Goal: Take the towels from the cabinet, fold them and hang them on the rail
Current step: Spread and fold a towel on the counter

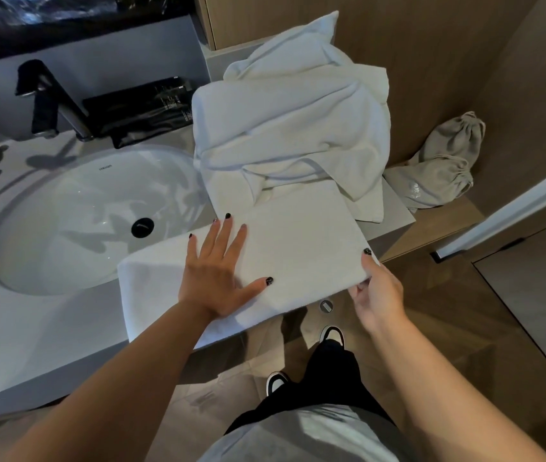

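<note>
A white towel (pixel 301 248) lies folded flat on the grey counter (pixel 31 328), partly over the sink's right rim and hanging past the counter's front edge. My left hand (pixel 218 275) presses flat on its middle, fingers spread. My right hand (pixel 376 288) pinches the towel's near right corner, thumb on top. Behind it a heap of crumpled white towels (pixel 294 128) rests on the counter against the wooden wall. No rail or cabinet shows.
A white oval sink (pixel 75 211) with a black drain fills the left, a black tap (pixel 48 101) behind it and a black tray (pixel 141 111) beside that. Grey drawstring bags (pixel 441 168) lie on a low wooden shelf at right. My feet stand on brown floor tiles below.
</note>
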Demonstrator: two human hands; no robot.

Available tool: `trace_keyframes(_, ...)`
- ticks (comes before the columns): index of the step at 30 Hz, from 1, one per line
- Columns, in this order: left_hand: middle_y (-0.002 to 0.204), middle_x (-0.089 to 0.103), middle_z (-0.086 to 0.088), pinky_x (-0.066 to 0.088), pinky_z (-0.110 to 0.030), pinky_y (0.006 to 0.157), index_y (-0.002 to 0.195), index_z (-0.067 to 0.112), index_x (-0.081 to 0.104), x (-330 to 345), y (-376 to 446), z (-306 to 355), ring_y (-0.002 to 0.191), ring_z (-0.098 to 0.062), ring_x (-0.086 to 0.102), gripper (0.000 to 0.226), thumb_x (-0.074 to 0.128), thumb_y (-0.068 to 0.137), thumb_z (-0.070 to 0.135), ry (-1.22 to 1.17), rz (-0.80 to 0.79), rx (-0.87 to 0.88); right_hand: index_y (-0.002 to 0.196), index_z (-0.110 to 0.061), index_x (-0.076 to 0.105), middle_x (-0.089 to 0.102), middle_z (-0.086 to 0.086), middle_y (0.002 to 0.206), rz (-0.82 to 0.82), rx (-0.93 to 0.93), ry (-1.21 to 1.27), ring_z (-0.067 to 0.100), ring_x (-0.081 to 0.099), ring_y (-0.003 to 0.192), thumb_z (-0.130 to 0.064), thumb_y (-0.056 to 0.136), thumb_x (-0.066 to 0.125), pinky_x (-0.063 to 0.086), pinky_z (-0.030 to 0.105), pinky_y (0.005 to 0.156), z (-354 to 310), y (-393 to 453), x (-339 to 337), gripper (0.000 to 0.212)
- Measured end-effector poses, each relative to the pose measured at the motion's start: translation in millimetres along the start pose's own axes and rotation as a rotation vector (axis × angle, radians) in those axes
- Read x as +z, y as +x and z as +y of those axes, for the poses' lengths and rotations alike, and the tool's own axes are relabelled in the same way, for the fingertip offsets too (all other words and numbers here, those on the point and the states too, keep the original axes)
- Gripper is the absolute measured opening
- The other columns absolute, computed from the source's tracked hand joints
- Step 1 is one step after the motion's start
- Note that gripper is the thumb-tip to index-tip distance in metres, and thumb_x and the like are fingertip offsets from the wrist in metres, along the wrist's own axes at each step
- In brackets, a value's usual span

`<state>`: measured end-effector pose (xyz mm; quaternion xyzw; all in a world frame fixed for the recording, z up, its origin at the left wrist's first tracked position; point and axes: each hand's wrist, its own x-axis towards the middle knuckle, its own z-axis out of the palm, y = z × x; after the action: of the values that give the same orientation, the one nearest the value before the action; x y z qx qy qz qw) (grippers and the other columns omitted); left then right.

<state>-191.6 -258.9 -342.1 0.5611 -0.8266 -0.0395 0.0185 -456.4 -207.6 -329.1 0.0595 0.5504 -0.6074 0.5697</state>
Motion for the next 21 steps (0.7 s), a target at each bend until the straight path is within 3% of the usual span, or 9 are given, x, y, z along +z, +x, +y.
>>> trace_keyframes(3, 0.166, 0.002, -0.005, 0.008, -0.058, 0.12, 0.159, 0.024, 0.007, 0.0, 0.4, 0.0, 0.153, -0.026, 0.003, 0.099, 0.02, 0.082, 0.086, 0.005, -0.014, -0.004, 0.121, -0.013, 0.063, 0.074, 0.006, 0.11, -0.12, 0.18, 0.149, 0.022, 0.071, 0.102, -0.023, 0.095, 0.061, 0.059, 0.041, 0.087, 21.0, -15.7, 10.6, 0.028)
trace_keyframes(5, 0.166, 0.0, -0.005, 0.006, -0.058, 0.12, 0.159, 0.025, 0.005, -0.9, 0.0, 0.5, 0.153, -0.026, 0.001, 0.099, 0.016, 0.082, 0.086, -0.003, -0.024, -0.009, 0.123, -0.015, 0.061, 0.072, 0.008, 0.116, -0.212, 0.29, 0.097, 0.026, 0.068, 0.11, -0.02, 0.093, 0.062, 0.054, 0.045, 0.094, 47.6, -29.6, 17.3, 0.03)
trace_keyframes(10, 0.166, -0.006, -0.003, 0.001, -0.055, 0.121, 0.158, 0.027, -0.001, -4.5, 0.6, 1.5, 0.153, -0.024, -0.004, 0.099, 0.014, 0.081, 0.086, -0.016, -0.05, -0.025, 0.128, -0.015, 0.055, 0.066, 0.012, 0.123, -0.365, 0.408, -0.069, 0.026, 0.06, 0.116, -0.01, 0.072, 0.079, 0.053, 0.036, 0.084, 92.4, -51.5, 33.9, 0.061)
trace_keyframes(17, 0.165, -0.01, 0.0, 0.001, -0.055, 0.121, 0.158, 0.029, -0.003, -5.7, 0.3, 1.5, 0.152, -0.021, -0.008, 0.101, 0.018, 0.078, 0.087, -0.038, -0.056, -0.025, 0.12, -0.008, 0.06, 0.069, 0.014, 0.119, -0.329, 0.28, -0.234, 0.026, 0.066, 0.109, 0.002, 0.088, 0.064, 0.056, 0.034, 0.083, 88.9, -48.1, 26.5, 0.033)
trace_keyframes(21, 0.165, -0.014, -0.002, -0.002, -0.056, 0.121, 0.157, 0.028, -0.006, -8.5, 0.7, 1.1, 0.152, -0.022, -0.012, 0.114, 0.025, 0.069, 0.094, -0.025, -0.094, -0.015, 0.117, -0.005, 0.06, 0.073, 0.011, 0.111, -0.225, 0.23, -0.05, 0.024, 0.07, 0.104, 0.002, 0.092, 0.059, 0.058, 0.038, 0.088, 71.1, -44.3, 19.5, 0.027)
